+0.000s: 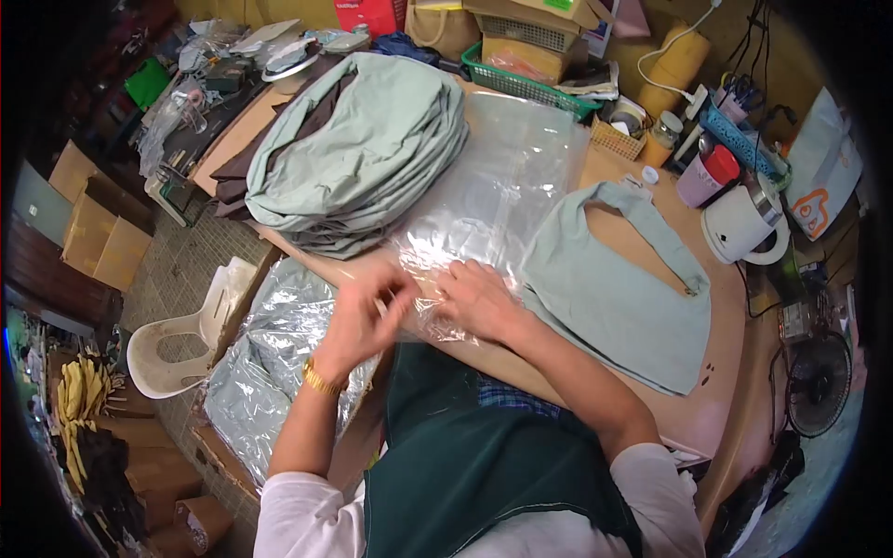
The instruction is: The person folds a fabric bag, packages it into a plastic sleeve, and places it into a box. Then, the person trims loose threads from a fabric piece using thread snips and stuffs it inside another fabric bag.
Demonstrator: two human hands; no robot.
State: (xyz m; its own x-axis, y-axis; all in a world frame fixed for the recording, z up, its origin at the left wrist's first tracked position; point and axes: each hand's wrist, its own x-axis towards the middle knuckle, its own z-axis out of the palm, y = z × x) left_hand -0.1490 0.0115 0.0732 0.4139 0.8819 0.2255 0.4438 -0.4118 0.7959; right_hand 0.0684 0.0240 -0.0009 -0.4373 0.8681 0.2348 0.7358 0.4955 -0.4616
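Clear plastic bags (521, 149) lie flat in the middle of the table. My right hand (474, 296) rests on their near end, fingers spread over the crinkled film. Just left of it, my left hand (372, 302) is raised at the table's front edge, its fingers curled; whether film is between them cannot be made out. A light green cloth bag (614, 288) with a shoulder strap lies flat to the right of my right hand. Beyond my left hand sits a big pile of folded light green cloth bags (372, 149), with dark brown cloth (233, 181) under its left side.
Plastic-wrapped cloth (270, 363) lies in a box below the table at left, by a white plastic chair (177, 344). At the back stands a green basket (530, 84). A white kettle (739, 223), pink cup (702, 177) and black fan (819, 384) are at right.
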